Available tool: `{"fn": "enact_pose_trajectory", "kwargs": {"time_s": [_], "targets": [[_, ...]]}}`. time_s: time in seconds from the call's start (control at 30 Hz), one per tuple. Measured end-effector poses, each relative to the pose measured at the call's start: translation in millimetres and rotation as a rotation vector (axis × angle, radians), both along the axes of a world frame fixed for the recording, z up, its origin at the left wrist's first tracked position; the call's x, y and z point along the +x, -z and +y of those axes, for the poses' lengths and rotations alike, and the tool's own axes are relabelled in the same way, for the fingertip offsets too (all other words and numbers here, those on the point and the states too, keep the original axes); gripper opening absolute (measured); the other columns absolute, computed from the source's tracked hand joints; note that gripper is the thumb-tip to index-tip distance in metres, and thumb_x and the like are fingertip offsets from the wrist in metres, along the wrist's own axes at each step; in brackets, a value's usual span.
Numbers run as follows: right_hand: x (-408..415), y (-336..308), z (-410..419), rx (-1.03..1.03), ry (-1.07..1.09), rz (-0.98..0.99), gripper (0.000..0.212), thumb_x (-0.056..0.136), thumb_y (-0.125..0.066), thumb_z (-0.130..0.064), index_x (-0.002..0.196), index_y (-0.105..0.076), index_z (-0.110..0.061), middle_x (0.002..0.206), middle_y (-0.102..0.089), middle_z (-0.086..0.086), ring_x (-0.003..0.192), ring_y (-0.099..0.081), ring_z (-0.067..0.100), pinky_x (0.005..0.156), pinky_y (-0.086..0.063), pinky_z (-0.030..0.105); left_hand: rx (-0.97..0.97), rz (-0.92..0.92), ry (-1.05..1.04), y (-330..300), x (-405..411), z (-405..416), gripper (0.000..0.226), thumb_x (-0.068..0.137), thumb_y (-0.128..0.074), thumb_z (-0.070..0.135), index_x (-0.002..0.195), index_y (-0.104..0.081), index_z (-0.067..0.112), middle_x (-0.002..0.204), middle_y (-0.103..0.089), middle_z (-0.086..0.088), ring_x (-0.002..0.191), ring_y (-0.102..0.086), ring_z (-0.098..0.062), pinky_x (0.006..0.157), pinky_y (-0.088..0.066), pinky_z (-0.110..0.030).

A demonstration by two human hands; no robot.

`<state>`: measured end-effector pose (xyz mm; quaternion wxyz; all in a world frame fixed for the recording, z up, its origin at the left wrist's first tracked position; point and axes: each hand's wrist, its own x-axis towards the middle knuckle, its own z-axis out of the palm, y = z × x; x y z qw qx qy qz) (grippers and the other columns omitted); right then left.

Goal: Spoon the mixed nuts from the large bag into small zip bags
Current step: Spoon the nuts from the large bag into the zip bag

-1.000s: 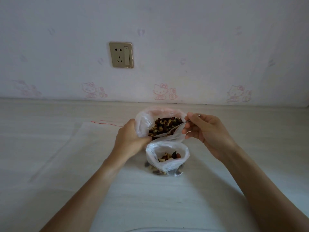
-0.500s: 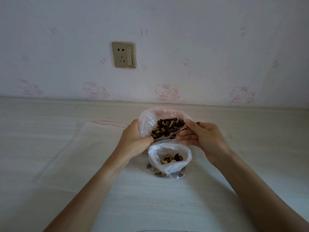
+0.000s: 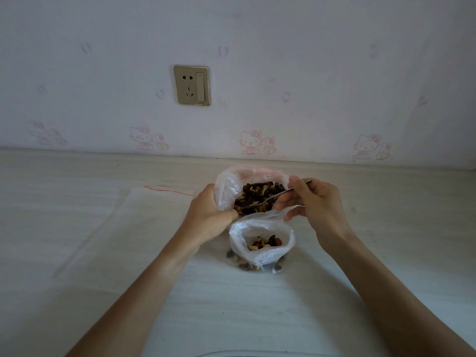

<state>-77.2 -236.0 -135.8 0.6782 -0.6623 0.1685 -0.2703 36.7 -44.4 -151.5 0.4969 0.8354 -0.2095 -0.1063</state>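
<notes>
The large clear bag stands open on the table, filled with dark mixed nuts. My left hand grips its near-left rim. My right hand holds a metal spoon whose bowl lies in the nuts at the bag's near side. Just in front stands a small zip bag, open at the top, with a small heap of nuts inside. My right fingers touch its far rim.
A flat empty zip bag with a red seal line lies on the pale table to the left. A wall socket sits on the wall behind. A pale rounded edge shows at the bottom.
The spoon's bowl has sunk lower into the nuts toward the bag's near edge. My right hand dropped slightly toward the small bag's rim. My left hand kept its hold.
</notes>
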Motion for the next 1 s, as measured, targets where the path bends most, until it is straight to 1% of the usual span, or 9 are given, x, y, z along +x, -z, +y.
{"fn": "enact_pose_trajectory", "kwargs": {"time_s": [0.1,0.27,0.43,0.5,0.57,0.7,0.83,0.93,1.0], "targets": [[0.9,1.4,0.1,-0.007,-0.042,0.058,0.033,0.102,-0.063,-0.025,0.093,-0.071,0.006,0.079,-0.075,0.023,0.067,-0.074,0.035,0.051,-0.057,0.033,-0.002,0.001,-0.001,-0.1,-0.1,0.0,0.045,0.081,-0.079,0.016,0.119,-0.059,0.031,0.109,-0.069,0.009,0.099,-0.066,-0.011,0.084,-0.058,-0.034],[4.9,7.0,2.7,-0.031,0.005,0.064,0.037,0.104,-0.061,-0.024,0.087,-0.071,0.008,0.074,-0.075,0.021,0.066,-0.075,0.034,0.051,-0.058,0.033,-0.009,0.010,0.007,-0.5,-0.2,-0.6,0.045,0.082,-0.080,0.020,0.120,-0.059,0.032,0.109,-0.070,0.010,0.100,-0.067,-0.010,0.088,-0.059,-0.038],[8.4,10.3,3.1,-0.114,0.091,0.038,0.034,0.103,-0.062,-0.028,0.091,-0.070,0.003,0.072,-0.075,0.016,0.063,-0.074,0.032,0.050,-0.058,0.035,-0.015,0.006,0.015,0.2,-0.7,-1.9,0.043,0.082,-0.081,0.023,0.118,-0.058,0.033,0.107,-0.068,0.012,0.099,-0.065,-0.008,0.085,-0.057,-0.032],[9.4,11.1,4.2,-0.177,0.096,0.034,0.030,0.103,-0.062,-0.029,0.092,-0.070,-0.001,0.072,-0.075,0.013,0.063,-0.074,0.031,0.051,-0.060,0.038,-0.020,0.002,0.017,0.7,-0.9,-2.0,0.043,0.083,-0.081,0.023,0.119,-0.058,0.032,0.107,-0.068,0.012,0.099,-0.065,-0.007,0.085,-0.057,-0.031],[9.4,12.2,5.4,-0.202,0.083,0.042,0.026,0.103,-0.062,-0.025,0.093,-0.071,-0.003,0.073,-0.076,0.012,0.064,-0.075,0.029,0.052,-0.060,0.038,-0.032,0.008,0.020,1.0,-1.3,-1.7,0.043,0.082,-0.082,0.023,0.118,-0.059,0.032,0.106,-0.069,0.012,0.098,-0.066,-0.007,0.084,-0.057,-0.031],[7.6,14.9,5.3,-0.095,0.066,0.064,0.025,0.104,-0.061,-0.019,0.093,-0.073,0.000,0.075,-0.077,0.013,0.066,-0.076,0.029,0.053,-0.059,0.030,-0.031,0.020,0.026,0.9,-1.3,-2.2,0.044,0.081,-0.080,0.020,0.119,-0.060,0.030,0.108,-0.070,0.009,0.101,-0.067,-0.011,0.090,-0.059,-0.039],[7.8,16.7,8.9,-0.048,0.083,0.072,0.024,0.104,-0.060,-0.018,0.095,-0.073,0.000,0.075,-0.077,0.012,0.065,-0.076,0.029,0.053,-0.058,0.028,-0.033,0.035,0.034,2.8,0.4,-2.7,0.041,0.082,-0.079,0.018,0.117,-0.062,0.029,0.109,-0.071,0.007,0.101,-0.068,-0.013,0.092,-0.058,-0.042],[9.3,17.4,12.2,-0.101,0.106,0.054,0.024,0.105,-0.058,-0.019,0.096,-0.072,-0.001,0.073,-0.077,0.011,0.063,-0.076,0.028,0.051,-0.057,0.028,-0.043,0.037,0.030,3.9,1.9,-2.3,0.038,0.081,-0.080,0.019,0.112,-0.063,0.032,0.106,-0.072,0.010,0.099,-0.069,-0.011,0.088,-0.059,-0.038],[9.7,17.7,13.0,-0.128,0.121,0.044,0.024,0.106,-0.057,-0.020,0.095,-0.071,-0.004,0.074,-0.077,0.010,0.064,-0.076,0.027,0.050,-0.058,0.029,-0.060,0.033,0.016,4.3,2.7,-1.6,0.036,0.081,-0.079,0.019,0.109,-0.062,0.035,0.103,-0.072,0.012,0.097,-0.069,-0.009,0.080,-0.058,-0.032]]}}
